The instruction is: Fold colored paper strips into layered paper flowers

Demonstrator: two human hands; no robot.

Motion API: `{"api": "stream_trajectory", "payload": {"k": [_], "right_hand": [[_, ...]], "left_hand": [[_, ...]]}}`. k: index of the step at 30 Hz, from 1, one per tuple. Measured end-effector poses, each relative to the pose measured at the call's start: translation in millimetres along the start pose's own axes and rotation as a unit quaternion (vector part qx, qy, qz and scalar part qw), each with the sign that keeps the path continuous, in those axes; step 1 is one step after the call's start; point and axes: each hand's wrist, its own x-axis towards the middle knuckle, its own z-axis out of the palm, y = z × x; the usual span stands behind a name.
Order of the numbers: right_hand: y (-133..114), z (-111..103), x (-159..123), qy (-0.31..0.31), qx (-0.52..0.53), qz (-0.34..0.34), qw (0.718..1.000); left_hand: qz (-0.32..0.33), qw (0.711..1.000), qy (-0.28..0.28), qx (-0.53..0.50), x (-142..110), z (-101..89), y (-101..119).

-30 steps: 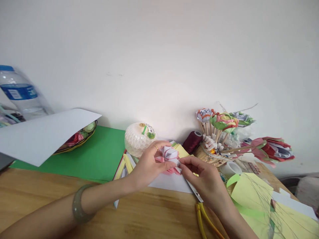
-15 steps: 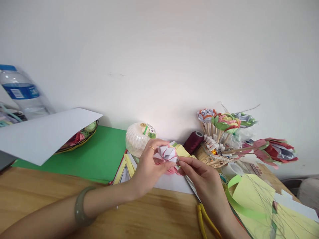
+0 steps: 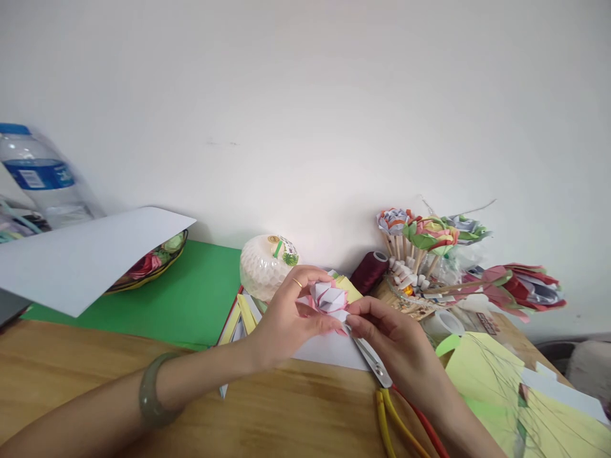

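Head view: from my distant seat I saw two bare hands meeting over the table [image 3: 267,407].
Left fingers: the left hand [image 3: 291,321] curved round a pink-and-white paper flower [image 3: 329,298], thumb along its near side, the others at its far side; some fingertips were hidden from me.
Right fingers: the right hand [image 3: 389,334] had thumb and forefinger nearly together, pinching the flower's right lower edge.
Flower: it sat between both hands, in front of a white sheet [image 3: 329,352].
Beneath the right hand: scissors [image 3: 379,370] with yellow and red handles; hand and forearm blocked part of them.
Behind: a white, round wrapped item [image 3: 260,267], partly covered by the left hand, and a maroon thread spool [image 3: 368,273].
Right side: paper flowers on sticks [image 3: 432,232], a pale roll [image 3: 443,324] and yellow-green papers [image 3: 487,359].
Left side: a green sheet [image 3: 205,280], and a large white sheet [image 3: 90,254] hiding part of a basket [image 3: 165,270].
Far left: a blue-capped bottle [image 3: 41,175].
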Motion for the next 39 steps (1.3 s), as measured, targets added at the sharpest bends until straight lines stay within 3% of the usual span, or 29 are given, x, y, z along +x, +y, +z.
{"api": "stream_trajectory", "payload": {"k": [8,17,24,31,35,39], "right_hand": [[-5,-5,1,-0.049,0.086,0.031,0.995],[0,-5,1,-0.019,0.084,0.061,0.994],[2,-1,1,-0.002,0.106,0.084,0.991],[4,3,1,0.017,0.119,0.082,0.989],[0,-1,0,-0.016,0.107,0.052,0.993],[-1,-2,1,-0.01,0.11,0.077,0.991]], "left_hand": [[0.006,0.999,-0.04,-0.023,6,-6.0,3],[0.018,0.998,-0.055,0.0,7,-7.4,0],[-0.016,0.996,-0.069,-0.049,7,-5.8,3],[-0.016,0.997,-0.067,-0.033,8,-7.3,5],[-0.071,0.994,-0.066,-0.048,9,-9.0,8],[-0.082,0.993,-0.066,-0.06,9,-7.6,9]]}}
